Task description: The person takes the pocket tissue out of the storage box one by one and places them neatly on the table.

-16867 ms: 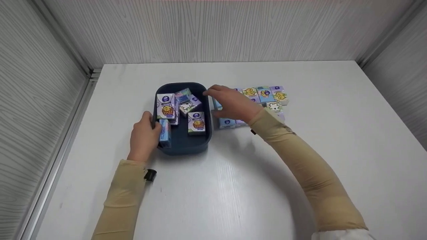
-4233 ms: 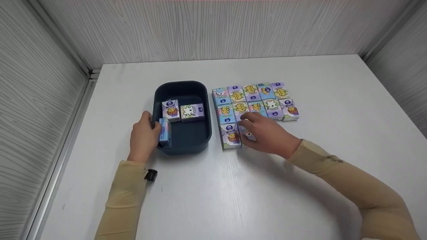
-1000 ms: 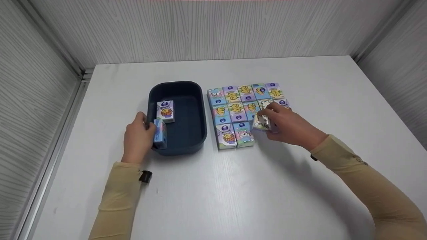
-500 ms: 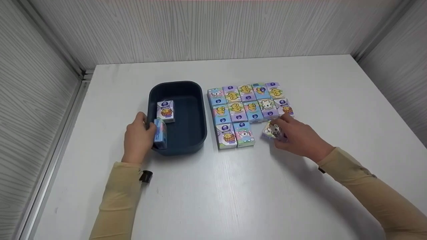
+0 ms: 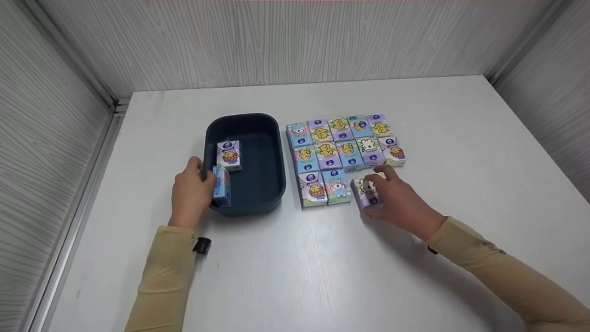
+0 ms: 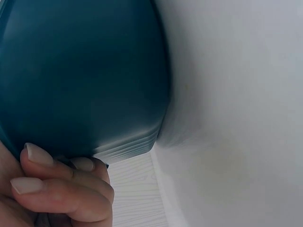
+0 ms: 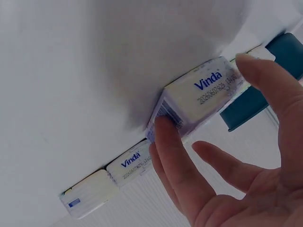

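My left hand (image 5: 191, 196) grips the left wall of a dark blue plastic bin (image 5: 258, 203), thumb over the rim. Inside stand a blue tissue pack (image 5: 221, 186) on its edge by the thumb and a purple tissue pack (image 5: 228, 155) lying against the left wall. My right hand (image 5: 398, 203) holds a purple-and-white tissue pack (image 5: 364, 193) on the table between thumb and fingers. In the right wrist view, the thumb is at one end of that tissue pack (image 7: 203, 92), and a finger touches its barcode side. A small gap parts it from the tissue pack (image 5: 338, 186) on its left.
Right of the bin, several tissue packs (image 5: 327, 154) lie flat in rows, edge to edge, on the white table (image 5: 276, 272). Two full rows stand behind a shorter front row. Wood-grained panels (image 5: 295, 46) enclose the back and sides.
One purple pack has left the bin; my right hand has brought it rightward over the rows, then down to the front row's right end. My left hand keeps its grip on the bin.
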